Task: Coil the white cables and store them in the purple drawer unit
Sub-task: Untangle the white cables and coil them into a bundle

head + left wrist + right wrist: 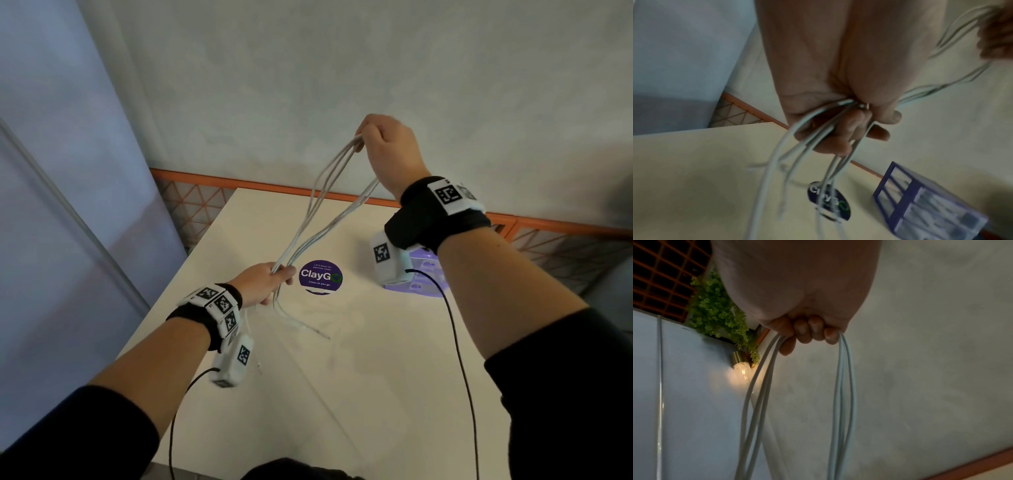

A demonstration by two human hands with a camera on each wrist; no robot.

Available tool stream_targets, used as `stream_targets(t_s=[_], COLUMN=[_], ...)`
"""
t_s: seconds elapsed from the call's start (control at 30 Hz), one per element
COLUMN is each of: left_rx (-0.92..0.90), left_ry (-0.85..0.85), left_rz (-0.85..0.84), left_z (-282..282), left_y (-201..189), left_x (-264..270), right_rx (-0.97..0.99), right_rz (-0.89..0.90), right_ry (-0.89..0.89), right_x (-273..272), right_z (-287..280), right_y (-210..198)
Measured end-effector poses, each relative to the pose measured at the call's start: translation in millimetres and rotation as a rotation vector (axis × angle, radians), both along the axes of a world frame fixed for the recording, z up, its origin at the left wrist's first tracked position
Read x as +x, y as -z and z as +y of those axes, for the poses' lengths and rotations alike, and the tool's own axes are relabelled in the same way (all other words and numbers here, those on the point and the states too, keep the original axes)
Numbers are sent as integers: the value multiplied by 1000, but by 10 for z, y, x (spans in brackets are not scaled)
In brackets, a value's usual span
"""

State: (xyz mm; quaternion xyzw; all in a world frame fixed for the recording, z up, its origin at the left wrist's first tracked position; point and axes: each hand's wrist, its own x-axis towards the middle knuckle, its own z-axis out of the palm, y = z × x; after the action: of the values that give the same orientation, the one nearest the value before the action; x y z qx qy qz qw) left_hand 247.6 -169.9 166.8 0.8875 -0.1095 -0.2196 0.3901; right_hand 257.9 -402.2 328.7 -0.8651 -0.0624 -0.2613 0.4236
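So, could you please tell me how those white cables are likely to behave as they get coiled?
Probably floppy: the white cables sag in loose loops between the right hand and the left hand. Likely light, since fingertips alone carry them. Their loose ends trail onto the table, so they may tangle.

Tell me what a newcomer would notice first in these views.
The bundle of thin white cables stretched in long loops between the two hands: the right hand grips the top bend high against the grey wall, the left hand grips the lower end just above the cream table. Next come the round purple ClayGo sticker at the table's middle and the purple drawer unit to its right.
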Motion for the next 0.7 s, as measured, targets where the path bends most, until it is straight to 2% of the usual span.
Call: stream_targets(t_s=[0.13, 0.2, 0.3, 0.37, 0.5, 0.7], left_rx=[-5, -10, -38, -47, -64, -209], left_ry=[-53, -67, -101, -96, -3, -59], left_rz=[-32, -82, -163, -160, 87, 119], left_z=[109, 162, 241, 267, 230, 147], left_y=[89, 117, 154, 133, 70, 149], left_x=[12, 44, 86, 80, -27, -129], right_rx=[-73, 57, 352, 419, 427, 245], right_rz=[-63, -17, 123, 197, 234, 217], right_ry=[20, 18, -6, 21, 31, -10], right_x=[4, 1, -40, -57, 23, 189], right_z=[-124, -178, -236, -280, -370, -399], right_y=[-9, 77, 227, 293, 215, 66])
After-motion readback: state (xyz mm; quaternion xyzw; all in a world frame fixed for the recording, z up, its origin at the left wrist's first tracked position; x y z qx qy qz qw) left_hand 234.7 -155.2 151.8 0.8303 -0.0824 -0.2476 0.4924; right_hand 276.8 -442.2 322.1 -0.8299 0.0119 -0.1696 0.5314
